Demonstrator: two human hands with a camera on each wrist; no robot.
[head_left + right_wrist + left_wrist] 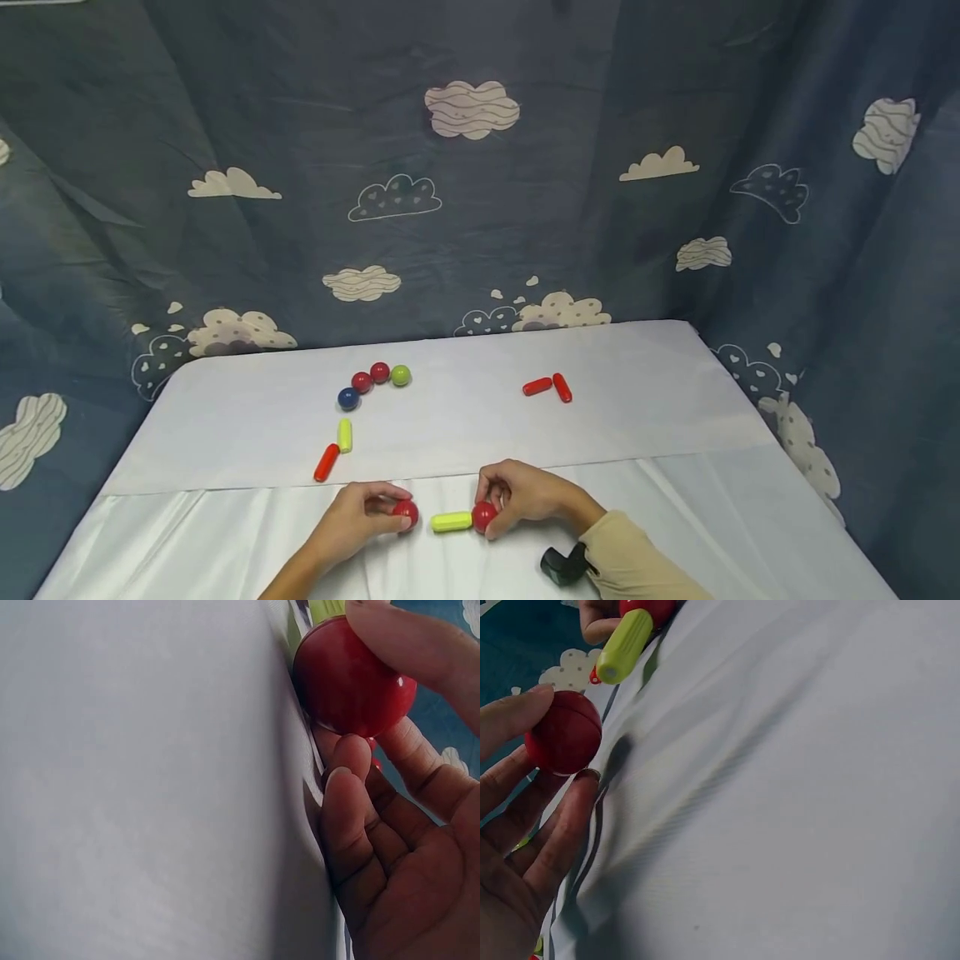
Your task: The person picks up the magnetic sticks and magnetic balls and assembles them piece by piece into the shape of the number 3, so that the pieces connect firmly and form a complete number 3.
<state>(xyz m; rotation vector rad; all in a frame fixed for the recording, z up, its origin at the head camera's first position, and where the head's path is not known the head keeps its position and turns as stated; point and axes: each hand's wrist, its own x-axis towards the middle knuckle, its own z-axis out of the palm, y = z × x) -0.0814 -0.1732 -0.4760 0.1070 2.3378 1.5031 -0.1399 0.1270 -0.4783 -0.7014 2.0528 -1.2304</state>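
Between thumb and fingers, my left hand (358, 521) pinches a red ball (406, 514), seen close up as a glossy sphere (565, 733) in the left wrist view. To its right, my right hand (525, 496) grips another red ball (483, 517), which fills much of the hand's grasp (352, 675) in the right wrist view. A yellow-green rod (452, 522) meets that second ball end-on and points toward the left hand. A gap separates the rod's free end from the left ball.
Up left, a red rod (326, 462) touches a yellow-green rod (345, 435). Beyond them curve a blue ball (348, 398), two red balls (362, 382) and a green ball (401, 375). Two red rods (537, 387) lie at the back right of the white-covered table (660, 400).
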